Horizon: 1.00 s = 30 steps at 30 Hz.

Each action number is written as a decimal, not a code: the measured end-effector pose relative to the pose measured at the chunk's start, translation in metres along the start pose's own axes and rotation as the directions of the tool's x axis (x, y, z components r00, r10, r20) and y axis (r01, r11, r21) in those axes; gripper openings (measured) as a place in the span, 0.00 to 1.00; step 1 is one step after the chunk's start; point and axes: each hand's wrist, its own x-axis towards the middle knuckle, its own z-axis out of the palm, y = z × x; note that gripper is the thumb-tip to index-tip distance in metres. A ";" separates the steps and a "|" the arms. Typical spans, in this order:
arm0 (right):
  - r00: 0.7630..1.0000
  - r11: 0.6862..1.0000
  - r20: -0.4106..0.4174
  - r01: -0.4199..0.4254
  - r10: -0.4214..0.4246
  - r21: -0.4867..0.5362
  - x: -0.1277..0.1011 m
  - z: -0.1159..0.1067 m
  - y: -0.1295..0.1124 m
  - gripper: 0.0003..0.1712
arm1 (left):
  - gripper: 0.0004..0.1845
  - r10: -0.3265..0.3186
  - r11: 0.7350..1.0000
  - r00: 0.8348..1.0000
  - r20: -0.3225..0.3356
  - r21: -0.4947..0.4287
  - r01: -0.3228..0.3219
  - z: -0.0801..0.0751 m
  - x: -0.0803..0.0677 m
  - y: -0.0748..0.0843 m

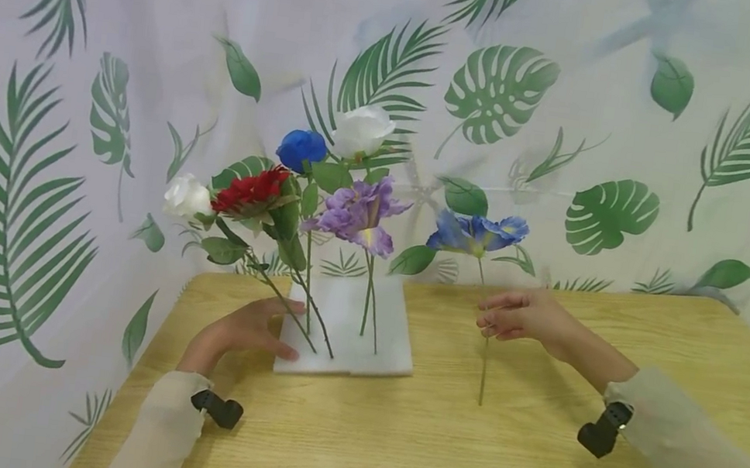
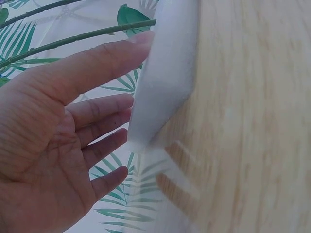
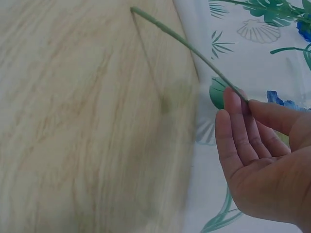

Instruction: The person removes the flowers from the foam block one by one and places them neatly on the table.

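Note:
In my right hand [image 1: 526, 319], thumb and fingertips pinch the thin green stem [image 3: 187, 44] of a blue artificial iris [image 1: 476, 235]. The iris stands nearly upright, its bloom above the hand and its stem's lower end close to the tabletop. My left hand [image 1: 247, 328] is at the left side of a white foam board [image 1: 392, 345], fingers loosely extended and fingertips right at its edge. From the board rise a purple iris [image 1: 363, 213], a red flower [image 1: 250, 191], a blue rose [image 1: 301, 149], a tall white rose [image 1: 363, 131] and a lower white rose [image 1: 187, 198] leaning left.
The foam board lies flat on a light wooden table [image 1: 431, 459]. Behind and to the left hangs a white cloth [image 1: 569, 24] printed with green leaves, close to the table's back edge. The leaning stems reach out over my left hand.

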 end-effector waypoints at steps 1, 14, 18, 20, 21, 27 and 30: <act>1.000 1.000 0.008 0.000 0.000 0.007 0.001 0.000 0.002 0.31 | 0.43 0.003 1.000 1.000 0.001 0.002 -0.003 0.000 0.000 0.000; 0.994 0.998 0.098 -0.045 0.039 0.054 0.013 0.010 0.016 0.30 | 0.43 -0.003 1.000 1.000 0.008 -0.006 0.003 0.000 0.000 0.000; 0.993 0.997 0.099 -0.061 0.056 0.044 0.015 0.013 0.019 0.28 | 0.43 -0.008 1.000 1.000 0.009 -0.006 0.008 0.000 0.001 0.001; 0.993 0.997 0.102 -0.066 0.062 0.031 0.015 0.014 0.020 0.27 | 0.43 -0.011 1.000 1.000 0.009 -0.004 0.012 0.000 0.001 0.001; 0.993 0.997 0.101 -0.072 0.069 0.028 0.015 0.015 0.020 0.27 | 0.43 -0.011 1.000 1.000 0.009 -0.004 0.011 0.000 0.002 0.000; 0.992 0.996 0.100 -0.082 0.079 0.023 0.016 0.019 0.021 0.25 | 0.44 -0.018 1.000 1.000 0.012 -0.003 0.018 0.000 0.002 0.000; 0.991 0.994 0.099 -0.099 0.095 0.037 0.018 0.020 0.023 0.24 | 0.44 -0.020 1.000 1.000 0.016 -0.009 0.020 -0.001 0.001 0.001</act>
